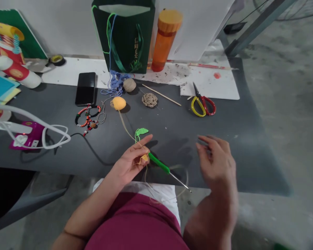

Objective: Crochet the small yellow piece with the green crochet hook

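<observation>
My left hand [129, 161] pinches a small yellow crochet piece [144, 158] together with a green-handled crochet hook [159, 162]. The hook's metal shaft points down to the right, past the table edge. A thin yarn strand runs from this hand up to a yellow ball of yarn [119, 103]; another loose loop hangs below the hook. A light green crocheted leaf shape [141, 132] lies just beyond my left fingers. Out to the right, my right hand [216, 158] is raised over the table, fingers curled and thumb close to the index finger. Whatever they pinch, if anything, is too small to see.
Red-and-yellow scissors [203, 104], a wooden stick [161, 94], a brown coiled piece [149, 100] and beads [87, 118] lie beyond my hands. A phone [86, 89], dark green bag [125, 38] and orange bottle [165, 41] are at the back. A white cable [47, 126] arches at left.
</observation>
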